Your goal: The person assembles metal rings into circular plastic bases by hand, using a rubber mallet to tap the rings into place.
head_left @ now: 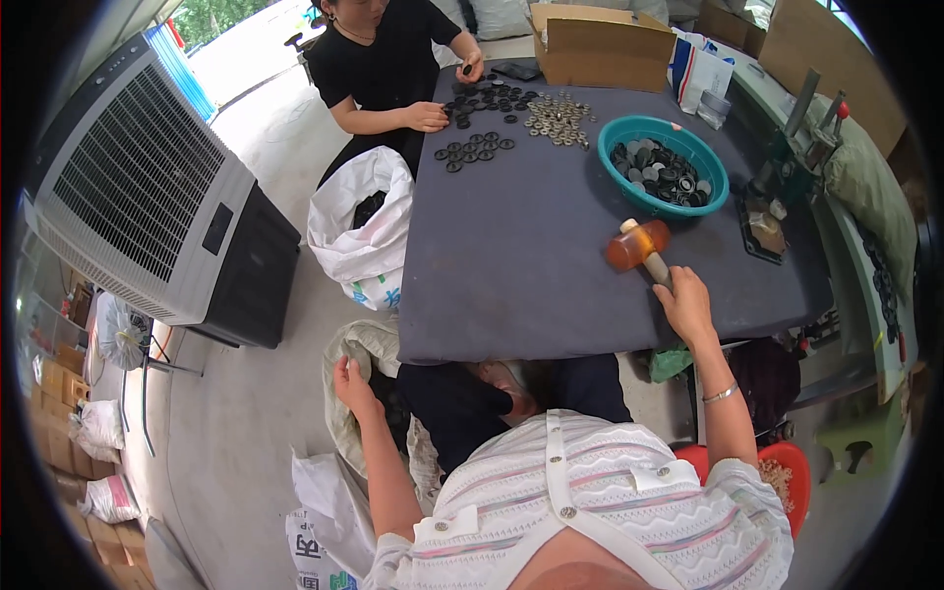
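My right hand (687,303) is wrapped round the handle of a mallet (639,246) with an amber, see-through head, near the table's right side. The mallet's head rests on or just above the grey cloth. Away from the table, my left hand (355,384) is over the rim of an open beige sack (346,418) beside my leg. Its fingers look apart, and nothing shows in them. Dark pieces show inside the sack. Beyond the mallet stands a teal basin (723,197) full of black and grey round pieces (669,167).
Across the grey table (501,265) a co-worker's hands (428,117) handle black rings (482,98). Small metal rings (559,120) lie beside them. A cardboard box (605,49) stands at the back, a hand press (787,157) at right. A white sack (364,231) and air cooler (147,187) are left.
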Tool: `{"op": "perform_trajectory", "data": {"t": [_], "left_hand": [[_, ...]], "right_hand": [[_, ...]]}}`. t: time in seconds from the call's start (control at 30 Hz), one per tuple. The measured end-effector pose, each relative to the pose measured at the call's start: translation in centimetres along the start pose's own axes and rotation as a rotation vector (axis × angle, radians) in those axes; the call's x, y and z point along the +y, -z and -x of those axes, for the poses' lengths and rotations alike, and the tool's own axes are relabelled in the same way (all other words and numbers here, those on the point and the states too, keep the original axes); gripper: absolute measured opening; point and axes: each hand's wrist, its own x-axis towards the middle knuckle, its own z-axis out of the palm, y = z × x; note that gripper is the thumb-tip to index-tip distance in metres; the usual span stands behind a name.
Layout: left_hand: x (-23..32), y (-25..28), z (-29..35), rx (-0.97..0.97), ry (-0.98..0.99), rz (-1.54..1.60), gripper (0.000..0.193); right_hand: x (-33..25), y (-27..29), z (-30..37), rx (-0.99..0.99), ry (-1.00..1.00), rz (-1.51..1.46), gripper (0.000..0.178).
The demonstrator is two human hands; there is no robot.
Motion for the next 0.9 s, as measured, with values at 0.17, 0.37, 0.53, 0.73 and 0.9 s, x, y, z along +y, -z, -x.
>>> {"op": "perform_trajectory", "data": {"t": [0.17, 0.37, 0.53, 0.73, 0.9], "left_hand": [[1.4, -1.5, 0.7, -0.117, -0.267, -0.068, 0.036], [5.6, -6.4, 3.5, -0.268, -0.569, -0.241, 0.036], [7.7, -9.5, 5.4, -0.38, -0.775, -0.429, 0.04], [9.8, -13.2, 6.6, -0.515, -0.923, -0.548, 0.045], [10.8, -17.8, 7.2, -0.659, -0.996, -0.595, 0.048]], "right_hand": [[5.5, 2.7, 1.8, 0.138, -0.043, 0.099, 0.023], [13.3, 3.5, 1.6, 0.149, -0.11, 0.173, 0.024], [9.7, 3.1, -0.4, 0.35, -0.01, 0.453, 0.041], [-4.0, -1.0, -5.5, 0.38, 0.429, -0.209, 0.02], [-5.9, -7.5, -12.7, 0.225, 0.394, -0.342, 0.013]]}}
